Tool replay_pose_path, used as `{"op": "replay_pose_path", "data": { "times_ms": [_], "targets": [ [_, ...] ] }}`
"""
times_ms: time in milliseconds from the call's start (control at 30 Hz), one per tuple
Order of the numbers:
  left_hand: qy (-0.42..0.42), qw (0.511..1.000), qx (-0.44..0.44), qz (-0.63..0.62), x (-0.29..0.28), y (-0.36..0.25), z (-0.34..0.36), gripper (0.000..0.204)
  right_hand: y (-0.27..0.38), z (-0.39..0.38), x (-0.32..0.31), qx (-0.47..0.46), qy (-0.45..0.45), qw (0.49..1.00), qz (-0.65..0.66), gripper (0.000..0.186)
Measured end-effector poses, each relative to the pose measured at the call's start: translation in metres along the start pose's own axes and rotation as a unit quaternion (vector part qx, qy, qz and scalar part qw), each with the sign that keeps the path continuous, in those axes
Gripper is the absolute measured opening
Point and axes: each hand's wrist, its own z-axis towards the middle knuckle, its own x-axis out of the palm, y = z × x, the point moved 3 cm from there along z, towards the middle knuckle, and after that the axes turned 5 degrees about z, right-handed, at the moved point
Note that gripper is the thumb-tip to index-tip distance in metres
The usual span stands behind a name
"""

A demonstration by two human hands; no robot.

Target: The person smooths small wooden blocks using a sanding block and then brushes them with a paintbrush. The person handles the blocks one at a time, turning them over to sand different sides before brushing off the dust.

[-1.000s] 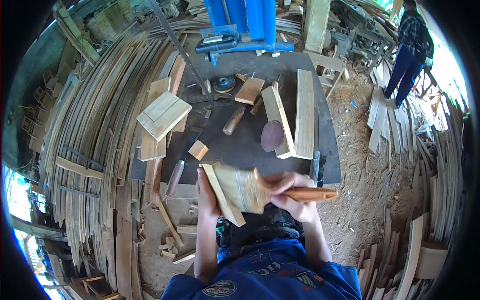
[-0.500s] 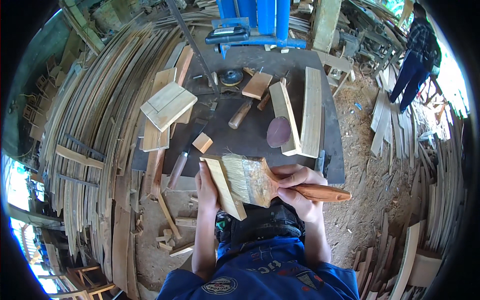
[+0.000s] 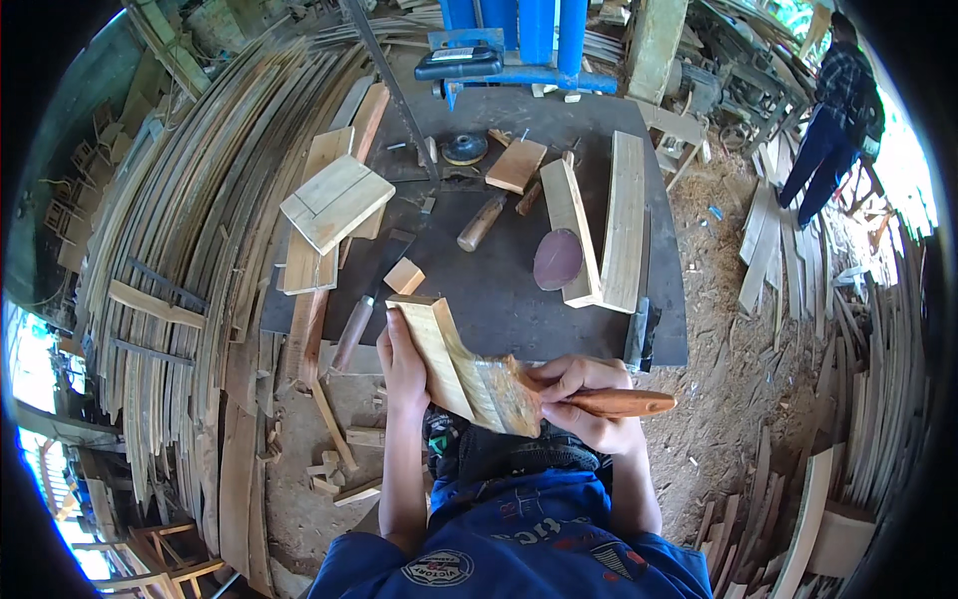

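Close to my body, my left hand [image 3: 401, 367] grips a pale wooden board [image 3: 427, 344] by its left edge, the board tilted upward. My right hand [image 3: 589, 399] is wrapped round the neck of a wide paintbrush [image 3: 514, 394], whose reddish-brown wooden handle points right. The pale bristles lie against the lower right part of the board's face. Just beyond the board a small wood block [image 3: 404, 276] rests on the dark worktable [image 3: 479, 290]. To its left lies a wooden-handled chisel [image 3: 354, 329].
On the table are a pencil-lined board [image 3: 337, 205], long planks [image 3: 621, 225], a purple sanding disc [image 3: 558, 260], a wooden handle [image 3: 483, 222] and a round black pad [image 3: 464, 150]. Stacked timber [image 3: 190, 240] fills the left. A person [image 3: 833, 120] stands at the far right.
The paintbrush has moved left and down, its bristles now pressed over the board's face. The board has turned to show more of its face and shifted slightly left.
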Motion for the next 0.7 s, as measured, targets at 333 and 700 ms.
{"op": "replay_pose_path", "data": {
  "times_ms": [333, 700],
  "targets": [
    [0.097, 0.99, 0.073, 0.078, 0.009, 0.003, -0.007, 0.037, -0.004, -0.005, -0.018, 0.035, 0.021, 0.997, 0.067, 0.013],
    [0.413, 0.792, -0.202, -0.402, -0.005, 0.059, -0.005, 0.065, -0.005, -0.008, 0.012, -0.143, -0.063, 0.986, -0.055, 0.011]
  ]
}}
